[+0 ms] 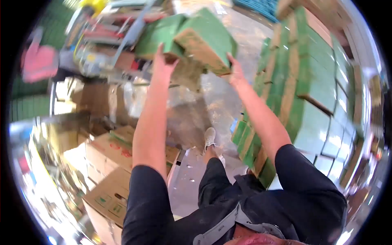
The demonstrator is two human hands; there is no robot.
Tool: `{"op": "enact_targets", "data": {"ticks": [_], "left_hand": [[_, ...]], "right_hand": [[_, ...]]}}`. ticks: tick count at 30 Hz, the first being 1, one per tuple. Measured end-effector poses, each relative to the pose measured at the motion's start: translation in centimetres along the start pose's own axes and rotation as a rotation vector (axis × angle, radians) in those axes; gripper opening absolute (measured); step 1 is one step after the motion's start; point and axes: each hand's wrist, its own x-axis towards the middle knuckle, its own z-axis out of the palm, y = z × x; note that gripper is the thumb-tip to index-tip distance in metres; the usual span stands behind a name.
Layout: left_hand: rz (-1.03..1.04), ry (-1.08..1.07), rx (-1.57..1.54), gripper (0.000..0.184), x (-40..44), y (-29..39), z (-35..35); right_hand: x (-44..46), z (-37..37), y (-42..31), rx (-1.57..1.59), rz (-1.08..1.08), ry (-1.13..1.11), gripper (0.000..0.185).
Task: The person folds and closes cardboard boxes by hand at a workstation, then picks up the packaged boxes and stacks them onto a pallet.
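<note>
Two green and brown cardboard boxes are held out in front of me at the top centre. On the left box [157, 34] my left hand [163, 64] presses at its near side, thumb apart from the fingers. The right box [210, 36] is tilted, and my right hand [234, 72] grips its lower right corner. The two boxes touch or overlap where they meet. Both arms are stretched forward. Motion blurs the fingers a little.
A tall stack of green boxes [314, 102] stands at the right. Brown cartons [112, 192] sit at the lower left. Machinery [118, 36] fills the upper left, with a person in pink [40, 61] beyond. A blue pallet [261, 7] lies at the top.
</note>
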Motion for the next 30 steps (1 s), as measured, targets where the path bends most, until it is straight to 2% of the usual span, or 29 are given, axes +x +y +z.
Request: {"op": "enact_targets", "data": {"ticks": [1, 2, 3, 4, 5, 6, 7, 8, 10, 11, 13, 14, 16, 18, 19, 20, 21, 22, 23, 24, 25, 26, 28, 30], "left_hand": [[-0.035, -0.11, -0.073, 0.073, -1.5, -0.5, -0.5], [-0.025, -0.018, -0.238, 0.064, -4.0, -1.3, -0.1], [-0.061, -0.128, -0.217, 0.056, -4.1, -2.0, -0.9], [-0.032, -0.135, -0.252, 0.058, -5.1, -2.7, -0.6], [-0.004, -0.144, -0.288, 0.06, -6.2, -3.5, -0.2], [-0.113, -0.302, -0.36, 0.064, -9.7, -3.5, 0.4], [-0.075, -0.245, -0.388, 0.064, -14.7, -4.7, 4.1], [-0.109, -0.134, -0.496, 0.063, -15.8, -4.9, 4.8], [0.016, -0.382, -0.278, 0.06, -18.8, -6.0, 6.6], [-0.006, -0.41, -0.259, 0.06, -21.4, -7.5, 9.6], [0.186, -0.473, -0.069, 0.057, -28.0, -11.4, 15.3], [0.181, -0.505, -0.052, 0.057, -29.6, -13.9, 17.7], [-0.073, -0.74, -0.084, 0.054, -33.1, -19.5, 21.9], [0.132, -0.699, 0.197, 0.059, -40.3, -28.7, 28.5], [0.151, -0.734, 0.319, 0.053, -40.9, -32.7, 30.5], [0.176, -0.769, 0.441, 0.047, -41.5, -36.6, 32.4], [-0.016, -0.626, 0.386, 0.041, -45.0, -41.1, 36.4], [-0.049, -0.849, 0.489, 0.04, -45.0, -45.9, 37.8], [-0.062, -1.079, 0.583, 0.039, -44.9, -50.8, 39.1], [-0.416, -0.913, 0.508, 0.039, -47.7, -55.4, 42.4], [-0.487, -0.987, 0.548, 0.04, -49.0, -60.3, 44.0], [-0.459, -0.957, 0.7, 0.04, -50.7, -64.6, 45.5], [-0.666, -1.016, 0.815, 0.042, -50.7, -73.0, 48.4], [-0.678, -1.012, 0.967, 0.044, -50.6, -79.7, 50.6]], "right_hand": [[-1.0, 1.5, -0.3, -0.034, -0.044, -0.029, 0.059], [-0.2, 0.1, -0.9, 0.026, 0.035, -0.221, 0.058], [-2.6, 2.3, -1.5, -0.219, -0.275, -0.147, 0.053], [-4.0, 5.5, -4.0, -0.436, -0.273, 0.069, 0.048], [-8.3, 9.0, -6.5, -0.372, -0.465, 0.013, 0.052], [-12.9, 12.4, -8.9, -0.312, -0.492, 0.172, 0.066], [-15.0, 13.2, -11.6, -0.414, -0.553, 0.162, 0.082], [-19.7, 14.3, -14.4, -0.502, -0.6, 0.166, 0.089], [-28.0, 14.5, -19.0, -0.56, -0.669, 0.195, 0.095], [-32.1, 13.5, -20.9, -0.604, -0.729, 0.137, 0.098], [-40.6, 9.9, -23.5, -0.635, -0.801, 0.054, 0.101], [-45.2, 7.1, -25.0, -0.615, -0.813, 0.038, 0.101], [-53.5, 0.5, -26.7, -0.422, -0.839, -0.096, 0.092], [-62.1, -6.0, -27.9, -0.191, -0.784, 0.001, 0.077], [-65.7, -9.6, -28.3, -0.164, -0.856, 0.081, 0.068], [-69.7, -12.9, -28.8, -0.007, -0.93, 0.182, 0.059], [-73.7, -17.0, -29.1, 0.082, -0.96, 0.251, 0.054], [-77.3, -21.1, -29.2, 0.127, -1.037, 0.43, 0.049], [-81.0, -24.4, -28.8, 0.17, -1.086, 0.489, 0.046], [-84.7, -27.8, -28.4, 0.21, -1.135, 0.55, 0.044], [-87.1, -31.6, -28.0, 0.236, -1.208, 0.631, 0.043], [-89.0, -33.9, -27.3, 0.281, -1.256, 0.633, 0.044], [-91.2, -37.0, -26.7, 0.362, -1.27, 0.679, 0.046], [-92.0, -39.9, -26.2, 0.368, -1.378, 0.813, 0.061]]}}
